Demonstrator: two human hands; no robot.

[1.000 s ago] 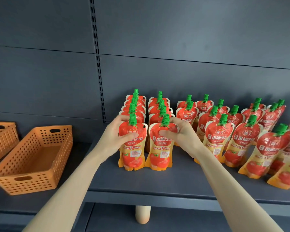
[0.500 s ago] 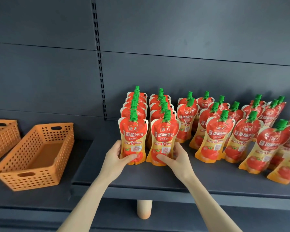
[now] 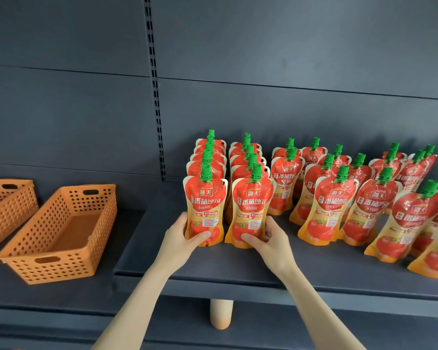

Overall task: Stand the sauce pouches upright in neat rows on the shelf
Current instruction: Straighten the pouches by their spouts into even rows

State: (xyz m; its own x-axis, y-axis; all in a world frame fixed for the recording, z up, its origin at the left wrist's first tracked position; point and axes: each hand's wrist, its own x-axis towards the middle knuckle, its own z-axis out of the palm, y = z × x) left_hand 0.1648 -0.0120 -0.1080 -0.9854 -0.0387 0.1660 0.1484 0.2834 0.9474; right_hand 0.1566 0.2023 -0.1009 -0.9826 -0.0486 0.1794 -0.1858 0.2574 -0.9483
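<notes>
Left hand (image 3: 180, 239) gripping the front-left pouch (image 3: 204, 208), right hand (image 3: 269, 238) gripping the front-right pouch (image 3: 250, 210), both upright at shelf (image 3: 238, 263) centre. At three o'clock, looser pouches (image 3: 331, 205), some perhaps leaning. At nine o'clock, orange baskets (image 3: 58, 233) standing apart.

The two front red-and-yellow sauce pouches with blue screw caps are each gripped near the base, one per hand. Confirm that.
Wrong on one count: the screw caps are green, not blue, as the head view shows. The rest holds: the left hand grips the left front red-and-yellow sauce pouch near its base, and the right hand the right front pouch.
</notes>
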